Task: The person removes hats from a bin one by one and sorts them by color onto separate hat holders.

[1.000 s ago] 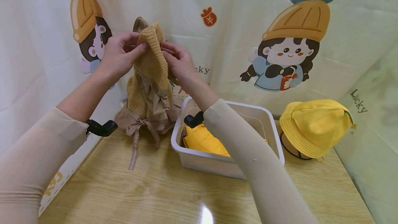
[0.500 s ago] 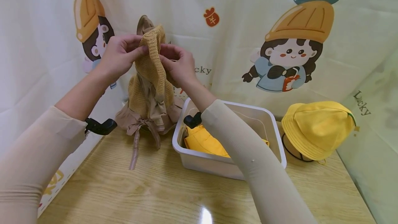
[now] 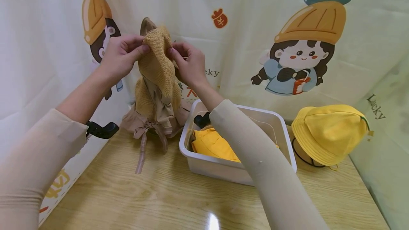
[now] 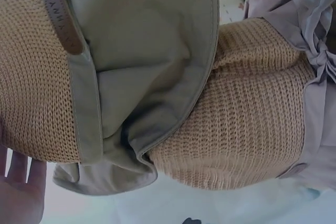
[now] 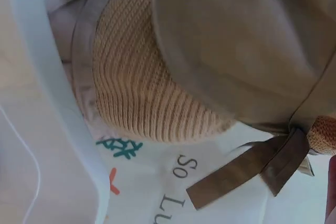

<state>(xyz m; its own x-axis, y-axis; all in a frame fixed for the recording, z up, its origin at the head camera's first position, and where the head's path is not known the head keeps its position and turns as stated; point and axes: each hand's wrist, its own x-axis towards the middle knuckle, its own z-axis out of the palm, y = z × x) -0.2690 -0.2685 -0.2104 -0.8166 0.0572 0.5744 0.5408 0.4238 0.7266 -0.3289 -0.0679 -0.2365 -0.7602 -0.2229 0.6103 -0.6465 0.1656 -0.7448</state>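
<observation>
Both hands hold up a tan knitted sun hat [image 3: 158, 58] with a brown fabric brim. My left hand [image 3: 121, 56] pinches the knit crown near its top from the left. My right hand [image 3: 191, 63] pinches it from the other side, thumb on the knit. In the left wrist view a small leather label [image 4: 64, 22] shows on the hat's band; the right wrist view shows its ribbon bow [image 5: 286, 153]. Below and behind it, a similar tan knitted hat [image 3: 143, 97] sits brim down, its ribbon tied in a bow at the front. The held hat's brim overlaps it.
A white plastic bin [image 3: 220, 176] beside the lower hat holds folded yellow cloth [image 3: 214, 144], partly covered by my right forearm. At the right, a yellow bucket hat [image 3: 332, 132] sits on a stand with a black wire ring. Printed curtains [image 3: 243, 27] enclose the wooden table [image 3: 153, 198].
My right hand has moved slightly right, and its thumb now shows against the knit. The crown's folded edge, narrow half a second ago, is spread wider. My left hand keeps its pinch.
</observation>
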